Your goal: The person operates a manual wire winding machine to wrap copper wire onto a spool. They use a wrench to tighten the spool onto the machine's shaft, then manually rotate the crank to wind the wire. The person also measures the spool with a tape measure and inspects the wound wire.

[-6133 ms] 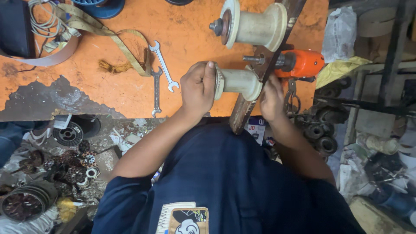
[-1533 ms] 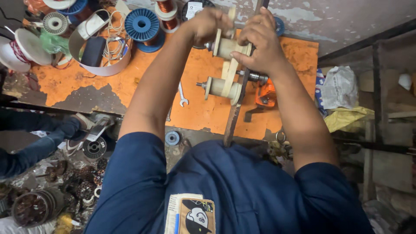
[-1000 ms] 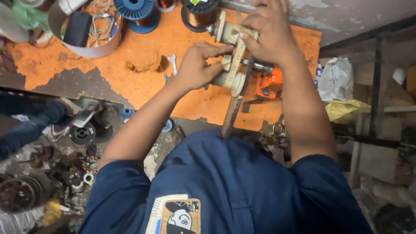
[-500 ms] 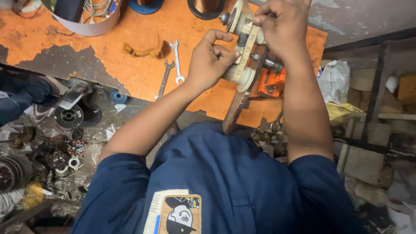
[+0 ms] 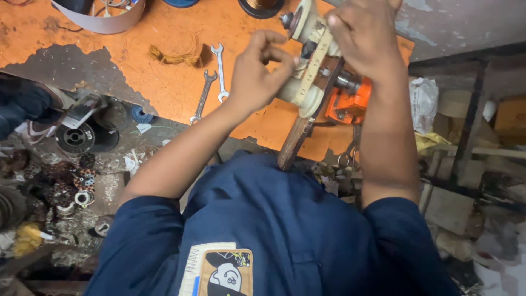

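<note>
Left hand (image 5: 255, 77): fingers curled and pinched at the cream spool former (image 5: 302, 90), touching its near flange. Right hand (image 5: 364, 38): closed over the far end of the same former, hiding most of it. Former: two cream flanged bobbins on a metal shaft, fixed to a worn wooden bar (image 5: 298, 137) that slants down toward the person's blue shirt. Orange hand drill (image 5: 348, 104): just behind the bar, under the right wrist. Orange workbench (image 5: 164, 60): paint worn to grey at the near left edge. Two open-ended spanners (image 5: 211, 79): lying side by side left of the left hand. Brown wad of fibre (image 5: 175, 52): beyond the spanners. Floor, left: scattered motor parts and windings (image 5: 60, 175).
</note>
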